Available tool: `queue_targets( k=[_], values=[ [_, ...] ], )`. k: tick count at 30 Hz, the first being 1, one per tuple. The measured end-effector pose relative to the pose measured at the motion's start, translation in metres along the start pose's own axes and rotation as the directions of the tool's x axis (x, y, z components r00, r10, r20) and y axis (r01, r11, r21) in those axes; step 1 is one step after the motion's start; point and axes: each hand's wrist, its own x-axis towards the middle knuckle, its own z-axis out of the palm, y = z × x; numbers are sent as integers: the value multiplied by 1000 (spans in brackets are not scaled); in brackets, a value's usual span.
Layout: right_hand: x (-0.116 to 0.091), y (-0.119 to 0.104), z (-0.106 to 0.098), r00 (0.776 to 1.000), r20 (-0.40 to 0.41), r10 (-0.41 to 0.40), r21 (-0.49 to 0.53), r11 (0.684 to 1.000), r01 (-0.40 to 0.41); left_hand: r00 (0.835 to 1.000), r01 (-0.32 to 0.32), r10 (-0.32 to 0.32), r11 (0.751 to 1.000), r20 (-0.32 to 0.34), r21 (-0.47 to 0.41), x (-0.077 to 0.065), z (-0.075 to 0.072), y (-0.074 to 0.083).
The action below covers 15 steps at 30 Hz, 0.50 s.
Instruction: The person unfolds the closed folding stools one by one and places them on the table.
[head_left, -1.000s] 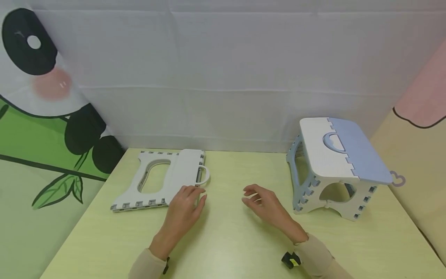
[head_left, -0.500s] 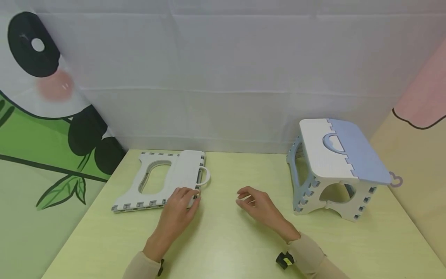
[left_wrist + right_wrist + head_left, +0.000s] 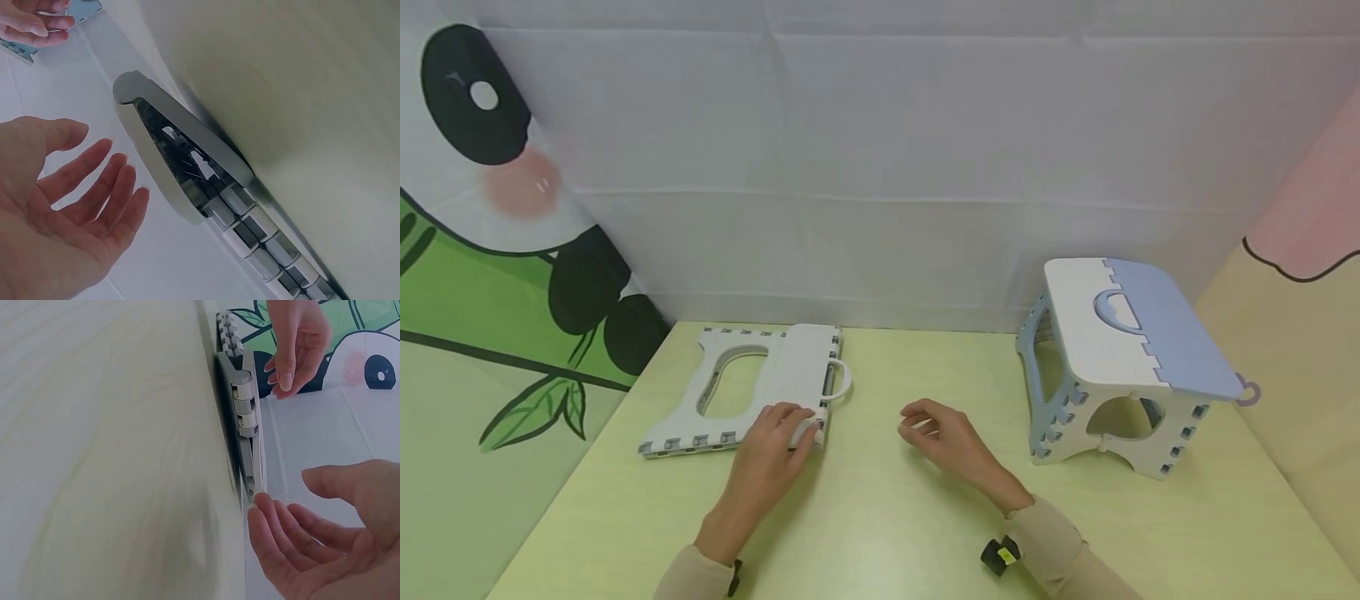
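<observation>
A white folded step stool (image 3: pixel 793 367) lies flat on the left half of the table, its looped carry handle (image 3: pixel 844 379) pointing right. Over the stool's near right corner is my left hand (image 3: pixel 763 458), fingers loosely bent and holding nothing. The left wrist view has a gap between that hand (image 3: pixel 69 231) and the hinged edge of the stool (image 3: pixel 250 231). To the right of the stool, above the table, my right hand (image 3: pixel 951 442) hovers with relaxed, slightly curved fingers. In the right wrist view its palm (image 3: pixel 331 562) holds nothing.
A blue-and-white step stool (image 3: pixel 1097 325) stands unfolded at the right side of the pale table (image 3: pixel 880 525). A purple loop (image 3: pixel 1250 392) sticks out behind its right edge. White cloth (image 3: pixel 880 167) hangs along the back, with a printed cartoon panel (image 3: pixel 490 208) at the left.
Both hands have drifted left; the left one has also come slightly nearer me along the folded stool's corner. Both stools have kept their places.
</observation>
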Motion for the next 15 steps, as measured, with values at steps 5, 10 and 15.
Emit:
queue_targets(
  k=[5,10,15],
  values=[
    [3,-1,3,1000,0,28,-3,1000,-28,1000,-5,5,1000,-5,8,-2,-2,-3],
    [7,-3,6,1000,2,26,3,1000,-26,1000,-15,15,1000,-20,6,-4,-3,-8],
    [11,-3,9,999,17,39,28,999,-39,1000,3,-3,1000,-16,10,-5,-6,-11]
  ],
)
